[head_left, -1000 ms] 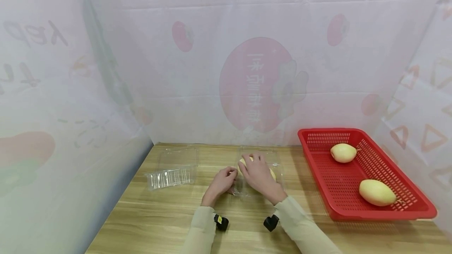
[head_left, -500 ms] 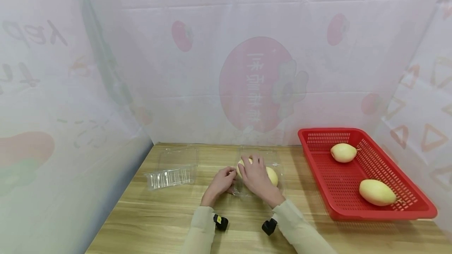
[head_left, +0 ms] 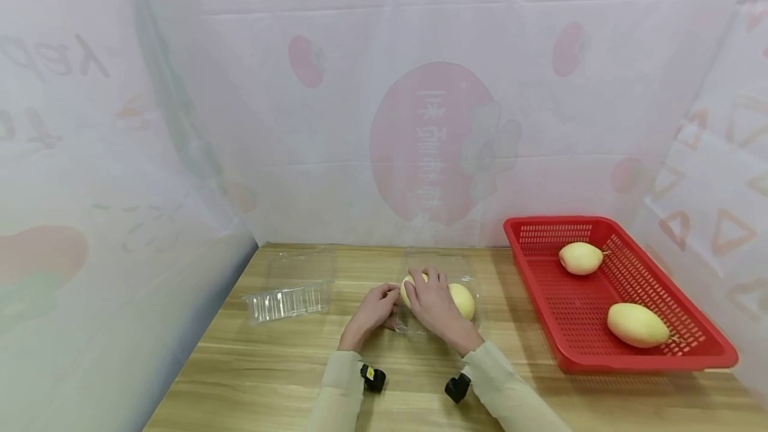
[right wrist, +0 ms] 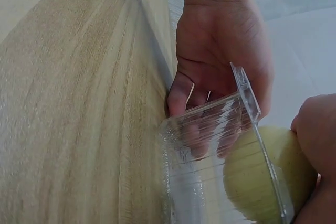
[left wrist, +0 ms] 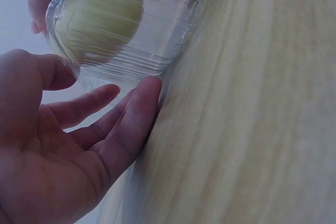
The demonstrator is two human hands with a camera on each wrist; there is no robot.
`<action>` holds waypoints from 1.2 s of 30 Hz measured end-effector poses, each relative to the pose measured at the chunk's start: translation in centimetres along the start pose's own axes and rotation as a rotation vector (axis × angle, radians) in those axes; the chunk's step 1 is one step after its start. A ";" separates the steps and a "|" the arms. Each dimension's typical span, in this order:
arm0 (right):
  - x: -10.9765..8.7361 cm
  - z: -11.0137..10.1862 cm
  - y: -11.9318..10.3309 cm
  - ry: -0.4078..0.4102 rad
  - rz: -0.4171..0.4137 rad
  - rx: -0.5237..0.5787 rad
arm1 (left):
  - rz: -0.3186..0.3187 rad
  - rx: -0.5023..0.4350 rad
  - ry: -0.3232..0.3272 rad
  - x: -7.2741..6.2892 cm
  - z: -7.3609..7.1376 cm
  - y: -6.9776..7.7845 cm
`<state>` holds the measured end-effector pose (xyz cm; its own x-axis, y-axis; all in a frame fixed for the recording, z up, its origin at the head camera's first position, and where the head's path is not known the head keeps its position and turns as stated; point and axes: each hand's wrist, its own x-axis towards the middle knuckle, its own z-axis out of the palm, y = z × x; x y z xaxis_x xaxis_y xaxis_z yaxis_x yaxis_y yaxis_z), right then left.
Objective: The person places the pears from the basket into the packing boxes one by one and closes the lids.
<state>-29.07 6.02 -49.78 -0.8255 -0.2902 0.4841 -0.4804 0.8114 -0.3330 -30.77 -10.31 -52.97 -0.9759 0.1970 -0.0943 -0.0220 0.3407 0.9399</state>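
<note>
A clear plastic clamshell box [head_left: 414, 327] lies with its lid up on the table and holds two pale yellow pears. My right hand [head_left: 437, 304] grips the left pear [head_left: 405, 295] from above, fingers curled over it. Beside it, partly behind my right wrist, the other pear [head_left: 464, 301] sits in the box. My left hand [head_left: 373, 310] is at the box's left side. In the left wrist view, its thumb touches the rim of the box [left wrist: 149, 51], while its fingers lie along the ribbed wall.
At the left stands another clear clamshell box [head_left: 289, 302], its lid raised. A red plastic basket [head_left: 543, 305] on the right holds a far pear [head_left: 581, 259] and a near pear [head_left: 637, 325], both with stems. Patterned cloth [head_left: 336, 119] hangs behind the wooden table [head_left: 240, 365].
My right hand has shifted slightly left with the left pear, and more of the right pear shows. My left hand keeps its place at the box.
</note>
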 end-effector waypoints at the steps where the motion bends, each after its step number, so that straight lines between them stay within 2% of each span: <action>1: 0.0 0.0 0.0 -0.003 0.000 0.004 | 0.001 0.008 0.002 0.0 0.0 0.0; 12: -0.6 -0.3 -0.1 -0.081 0.010 0.023 | 0.026 0.074 0.020 0.2 -0.1 -0.1; 16: -0.9 -0.2 -0.2 -0.069 -0.006 0.009 | 0.025 0.059 0.021 0.2 0.0 0.0; 20: -1.3 0.1 0.0 -0.082 -0.032 0.008 | 0.005 0.005 -0.001 0.1 0.1 0.1; 25: -1.7 0.3 0.2 -0.124 -0.018 0.060 | -0.014 -0.044 -0.029 0.0 0.1 0.1; 36: -1.5 -0.3 1.2 -0.115 -0.026 0.154 | -0.025 -0.062 -0.042 -0.1 0.1 0.1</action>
<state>-28.37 7.53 -50.67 -0.8365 -0.3729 0.4015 -0.5341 0.7184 -0.4457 -30.70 -10.20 -52.95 -0.9650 0.2279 -0.1300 -0.0605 0.2888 0.9555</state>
